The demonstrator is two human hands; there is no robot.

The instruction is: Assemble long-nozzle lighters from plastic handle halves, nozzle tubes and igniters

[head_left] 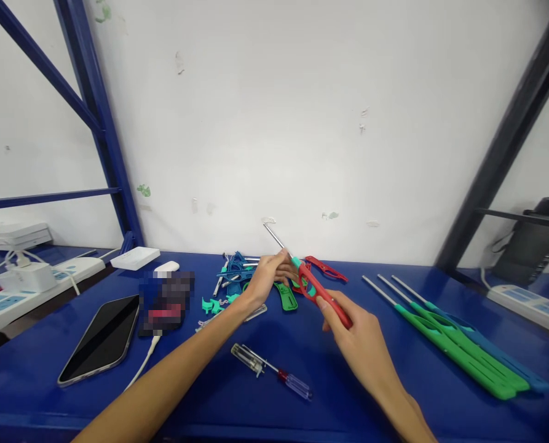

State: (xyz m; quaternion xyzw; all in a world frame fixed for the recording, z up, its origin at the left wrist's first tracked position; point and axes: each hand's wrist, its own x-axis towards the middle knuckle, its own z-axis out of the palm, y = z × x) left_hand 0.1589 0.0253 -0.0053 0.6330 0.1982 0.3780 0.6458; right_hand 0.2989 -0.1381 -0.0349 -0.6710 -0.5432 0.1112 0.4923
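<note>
A red long-necked lighter [328, 299] with a teal collar and thin metal tube is held slantwise above the table, its tip pointing up and left. My right hand [355, 329] is closed round the lower end of its red handle. Near the collar, my left hand [268, 277] has its fingers curled on the metal tube. Below them lie a screwdriver [296, 386] with a clear purple handle and a transparent fuel tank [247, 359]. Behind the left hand are blue handle shells [237, 275], a green shell [288, 298] and small teal pieces [213, 305]; a red shell [327, 269] lies farther right.
Several lighters with green and blue handles [458, 351] lie side by side at the right. On the left are a phone [99, 338], a partly blurred device with a white cable [146, 363], a white box [134, 258] and a power strip [78, 269]. A wall [274, 123] stands behind.
</note>
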